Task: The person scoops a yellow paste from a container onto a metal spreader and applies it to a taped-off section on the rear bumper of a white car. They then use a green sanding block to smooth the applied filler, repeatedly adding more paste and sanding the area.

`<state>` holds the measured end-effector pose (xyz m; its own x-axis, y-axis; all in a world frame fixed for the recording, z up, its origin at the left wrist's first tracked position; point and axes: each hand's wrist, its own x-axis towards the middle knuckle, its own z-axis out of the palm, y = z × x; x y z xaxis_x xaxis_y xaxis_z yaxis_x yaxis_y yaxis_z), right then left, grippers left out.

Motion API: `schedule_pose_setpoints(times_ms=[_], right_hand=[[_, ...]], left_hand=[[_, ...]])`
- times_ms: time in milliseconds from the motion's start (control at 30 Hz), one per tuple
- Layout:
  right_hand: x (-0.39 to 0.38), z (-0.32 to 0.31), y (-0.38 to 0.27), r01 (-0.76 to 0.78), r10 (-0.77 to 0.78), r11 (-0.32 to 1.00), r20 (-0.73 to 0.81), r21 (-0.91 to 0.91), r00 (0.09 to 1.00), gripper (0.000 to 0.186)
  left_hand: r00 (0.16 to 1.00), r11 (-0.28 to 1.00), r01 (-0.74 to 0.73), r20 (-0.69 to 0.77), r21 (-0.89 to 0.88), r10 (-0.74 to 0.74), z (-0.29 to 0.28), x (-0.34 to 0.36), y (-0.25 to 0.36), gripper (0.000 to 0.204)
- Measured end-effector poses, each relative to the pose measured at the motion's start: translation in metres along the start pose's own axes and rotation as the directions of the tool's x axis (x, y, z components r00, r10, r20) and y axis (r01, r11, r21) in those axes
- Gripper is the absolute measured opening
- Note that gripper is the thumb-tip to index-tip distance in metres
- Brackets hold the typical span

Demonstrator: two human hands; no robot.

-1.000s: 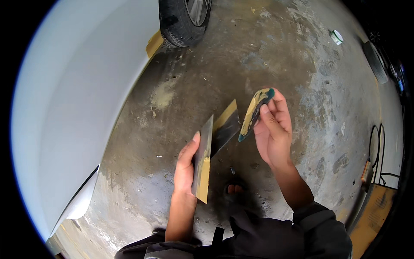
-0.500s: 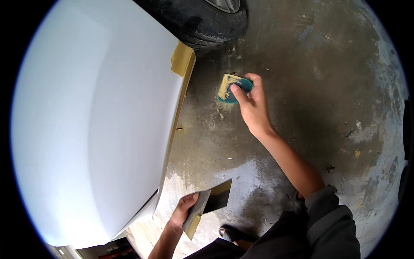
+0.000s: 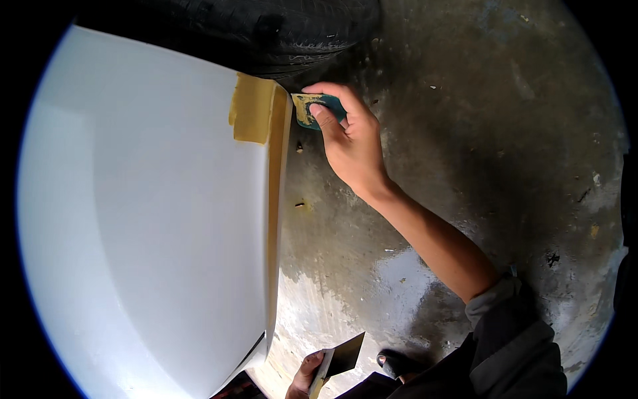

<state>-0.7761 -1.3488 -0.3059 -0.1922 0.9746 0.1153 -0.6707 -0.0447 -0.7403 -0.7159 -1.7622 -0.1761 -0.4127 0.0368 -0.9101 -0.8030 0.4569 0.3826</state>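
My right hand pinches a green putty spreader smeared with yellowish putty, thumb on top. The spreader's edge is at or very close to the corner of a white car body panel; I cannot tell if they touch. On that corner lies a patch of yellow-tan putty, and a tan band runs down the panel's edge. Low in the view, my left hand is closed around a flat putty board, dark and shiny on one face, with yellowish putty near the grip.
A black tyre stands just beyond the panel's far edge. The stained concrete floor has small debris and pale, shiny patches. My sandalled foot is at the bottom, right of the board.
My right hand has brought the spreader left and away from me, up to the panel's corner. The left hand with the board sits lower in view. The view itself has shifted.
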Motion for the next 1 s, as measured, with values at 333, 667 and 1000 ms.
schedule_pose_setpoints(times_ms=[333,667,1000], right_hand=[[0.004,0.011,0.002,0.122,-0.13,0.989,-0.082,-0.089,0.988,0.019],[-0.014,0.026,0.01,0.214,-0.219,0.976,-0.167,-0.049,0.961,0.021],[-0.062,0.036,0.011,0.128,-0.132,0.991,-0.154,-0.033,0.979,0.022]], left_hand=[[0.999,1.0,0.008,0.031,-0.028,-0.007,-0.007,0.013,0.003,0.03],[0.999,0.999,-0.013,0.038,-0.034,0.014,-0.035,0.021,-0.002,0.031],[0.998,0.997,-0.045,0.031,-0.061,0.047,-0.084,0.027,-0.021,0.033]])
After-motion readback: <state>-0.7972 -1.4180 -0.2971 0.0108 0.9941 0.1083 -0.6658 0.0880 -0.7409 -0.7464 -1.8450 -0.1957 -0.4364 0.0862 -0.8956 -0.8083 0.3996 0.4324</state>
